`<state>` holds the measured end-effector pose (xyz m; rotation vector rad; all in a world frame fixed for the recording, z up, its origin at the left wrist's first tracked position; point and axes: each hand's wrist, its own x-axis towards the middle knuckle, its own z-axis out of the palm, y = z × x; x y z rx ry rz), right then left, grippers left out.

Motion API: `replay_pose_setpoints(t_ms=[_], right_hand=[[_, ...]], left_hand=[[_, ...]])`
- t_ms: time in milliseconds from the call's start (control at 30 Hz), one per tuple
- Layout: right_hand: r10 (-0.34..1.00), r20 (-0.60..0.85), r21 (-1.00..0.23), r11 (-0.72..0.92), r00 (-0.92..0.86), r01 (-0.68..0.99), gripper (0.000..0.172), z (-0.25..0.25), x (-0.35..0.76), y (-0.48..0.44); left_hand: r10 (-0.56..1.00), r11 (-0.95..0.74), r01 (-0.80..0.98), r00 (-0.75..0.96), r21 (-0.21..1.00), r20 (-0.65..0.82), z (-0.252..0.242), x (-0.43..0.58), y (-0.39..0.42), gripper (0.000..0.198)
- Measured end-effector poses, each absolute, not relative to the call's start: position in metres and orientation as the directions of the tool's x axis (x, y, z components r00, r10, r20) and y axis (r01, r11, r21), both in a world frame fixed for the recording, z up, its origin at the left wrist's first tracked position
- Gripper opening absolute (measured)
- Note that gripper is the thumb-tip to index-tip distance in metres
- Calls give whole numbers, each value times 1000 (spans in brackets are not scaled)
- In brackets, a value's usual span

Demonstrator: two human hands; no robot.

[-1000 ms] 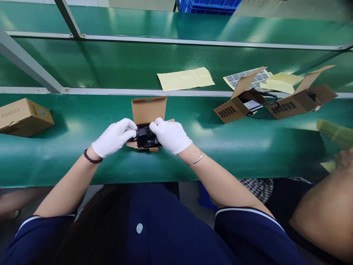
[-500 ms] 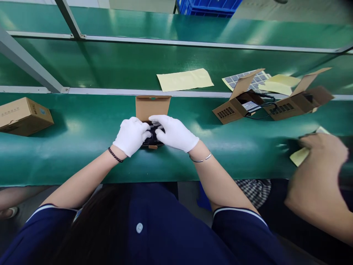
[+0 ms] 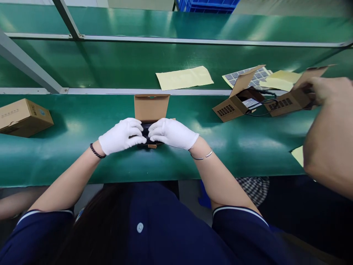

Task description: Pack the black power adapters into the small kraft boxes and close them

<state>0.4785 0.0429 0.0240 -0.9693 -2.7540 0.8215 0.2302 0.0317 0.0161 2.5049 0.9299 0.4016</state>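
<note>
A small open cardboard box point(image 3: 151, 106) sits on the green conveyor belt point(image 3: 82, 129) in front of me, its lid flap standing up at the back. My left hand point(image 3: 121, 135) and my right hand point(image 3: 172, 133), both in white gloves, are curled over the box's opening. Their fingertips press on a black item point(image 3: 147, 133) that lies in the box, mostly hidden by the fingers.
A closed cardboard box point(image 3: 23, 117) lies at the far left of the belt. Two open boxes point(image 3: 239, 99) with black cables sit at the right, where another person's hand point(image 3: 328, 90) reaches the farther box point(image 3: 292, 98). Yellow paper point(image 3: 184, 78) and a label sheet point(image 3: 256, 76) lie behind.
My hands drew apart a little and stayed over the box. The other person's hand rose from the belt's front edge to the far right box.
</note>
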Motion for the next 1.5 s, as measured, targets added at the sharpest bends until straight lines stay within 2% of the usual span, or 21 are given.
replay_pose_setpoints(t_ms=[67,200,300,400,467,533,600,667,700,767,800,867,933,1033,1067,1133,1233,1267,1333,1400,1500], right_hand=[[637,-105,-466,647,-764,604,26,25,475,40],[703,-165,-400,594,-692,698,13,30,467,36],[751,-176,-417,528,-636,740,34,36,463,33],[769,-232,-307,523,-595,795,30,41,459,31],[776,-267,-214,530,-571,821,23,42,456,29],[776,-265,-195,537,-572,820,25,41,453,30],[770,-247,-232,543,-589,807,28,39,452,32],[747,-216,-306,559,-629,770,28,37,457,33],[729,-181,-364,575,-661,733,25,35,462,34],[738,-2,-504,582,-675,638,21,30,477,33],[786,128,-577,555,-605,599,24,25,487,32],[902,320,-722,430,-290,541,34,12,509,30],[962,272,-861,258,-31,439,47,-6,524,28],[990,33,-975,63,-140,213,89,-35,520,26],[981,17,-988,46,-193,149,98,-42,512,26],[976,76,-993,93,-202,75,95,-54,497,27],[975,188,-975,200,-115,99,53,-62,489,27],[971,213,-966,226,-112,123,44,-62,492,27],[950,271,-940,296,-156,171,41,-63,503,24],[901,360,-885,411,-242,217,48,-63,513,21],[817,472,-765,566,-330,308,57,-65,518,16]], left_hand=[[599,-723,499,797,478,75,18,228,32,37],[669,-676,662,736,324,-105,31,247,32,26],[712,-653,750,655,105,-251,45,273,36,18],[733,-650,760,617,-27,-285,51,287,39,23],[712,-684,728,679,42,-179,43,280,36,20],[748,-661,726,656,187,101,26,264,23,17],[834,-519,762,353,387,423,1,245,4,27],[840,-406,704,36,583,541,-27,232,-17,45],[829,-441,661,40,607,558,-39,229,-25,54],[771,-587,599,209,544,601,-57,231,-33,65],[723,-661,575,314,482,616,-63,234,-33,66],[636,-752,542,444,375,632,-68,240,-25,56],[589,-789,523,497,322,637,-68,244,-14,44],[551,-824,479,560,301,618,-63,244,0,33],[541,-835,460,582,303,608,-62,244,3,30],[533,-845,412,598,342,598,-59,245,3,26],[653,-754,329,458,568,603,-57,248,-6,26],[723,-687,295,367,664,585,-58,249,-11,35],[826,-562,240,205,792,525,-60,249,-19,64],[852,-523,273,144,807,504,-60,249,-24,73],[813,-573,415,182,706,553,-59,248,-22,42]])
